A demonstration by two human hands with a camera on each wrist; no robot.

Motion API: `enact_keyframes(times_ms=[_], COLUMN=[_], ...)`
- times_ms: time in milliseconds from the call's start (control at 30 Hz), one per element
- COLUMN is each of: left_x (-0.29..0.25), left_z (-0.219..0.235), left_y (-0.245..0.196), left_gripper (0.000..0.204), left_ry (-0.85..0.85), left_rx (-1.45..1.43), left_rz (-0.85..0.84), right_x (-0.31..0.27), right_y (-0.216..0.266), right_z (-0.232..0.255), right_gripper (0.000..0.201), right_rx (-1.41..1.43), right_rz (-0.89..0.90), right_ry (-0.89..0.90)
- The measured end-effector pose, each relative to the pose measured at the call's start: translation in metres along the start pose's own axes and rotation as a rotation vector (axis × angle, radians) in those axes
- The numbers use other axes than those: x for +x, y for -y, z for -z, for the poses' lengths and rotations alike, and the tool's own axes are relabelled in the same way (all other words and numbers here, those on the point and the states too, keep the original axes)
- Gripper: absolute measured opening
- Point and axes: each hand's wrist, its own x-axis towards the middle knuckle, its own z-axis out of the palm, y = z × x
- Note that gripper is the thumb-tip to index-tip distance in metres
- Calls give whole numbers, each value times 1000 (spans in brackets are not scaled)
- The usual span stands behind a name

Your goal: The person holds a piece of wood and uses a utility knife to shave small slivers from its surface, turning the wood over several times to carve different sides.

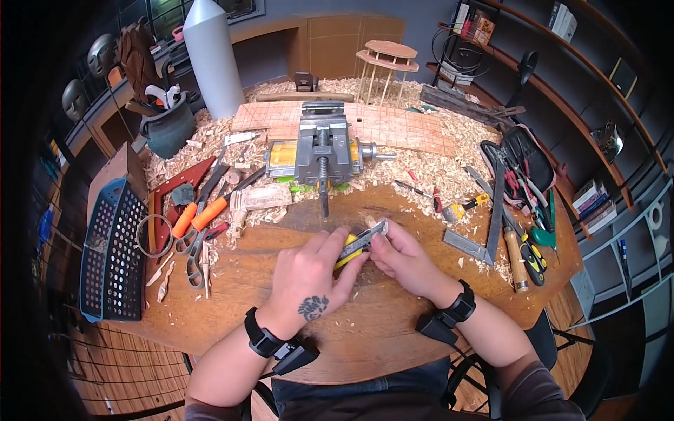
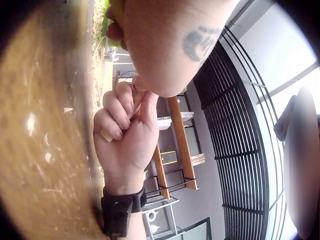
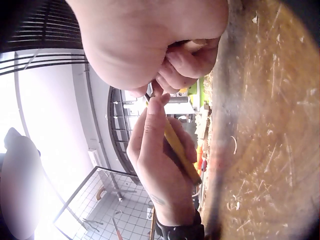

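Observation:
In the head view my left hand [image 1: 309,270] holds a yellow and grey utility knife [image 1: 361,241] over the front middle of the bench, its grey end pointing up and right. The knife's yellow body [image 3: 179,152] shows along that palm in the right wrist view. My right hand [image 1: 407,263] meets it at the grey end, thumb and fingertips right at the metal. Its curled fingers also grip a slim pale wooden stick [image 2: 106,135], mostly hidden inside the fist. Both hands are close together, fingertips overlapping in the wrist views.
Ahead stands a vise [image 1: 323,151] on shavings. Orange-handled tools [image 1: 200,214], scissors [image 1: 193,256] and a perforated basket [image 1: 112,252] lie left. Right are a metal square [image 1: 474,245], a wooden-handled tool [image 1: 516,263] and an open tool case [image 1: 523,168].

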Motion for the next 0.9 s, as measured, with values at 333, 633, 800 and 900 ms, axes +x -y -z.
enact_keyframes(times_ms=[333,633,800,900], left_x=[0,0,0,0], left_z=[1,-1,-1,-1], left_y=[-2,1,1,0], left_gripper=[38,39,39,39], left_ry=[-13,-71,-8,14], left_rx=[19,49,22,17], left_rz=[2,-45,7,16], right_x=[1,0,0,-3], right_y=[-2,-3,-2,-1], right_z=[-6,-6,-7,-6], right_gripper=[36,36,35,37], right_rx=[-159,-224,-201,-221], right_rz=[73,57,70,4], right_ry=[-108,-165,-149,-121])
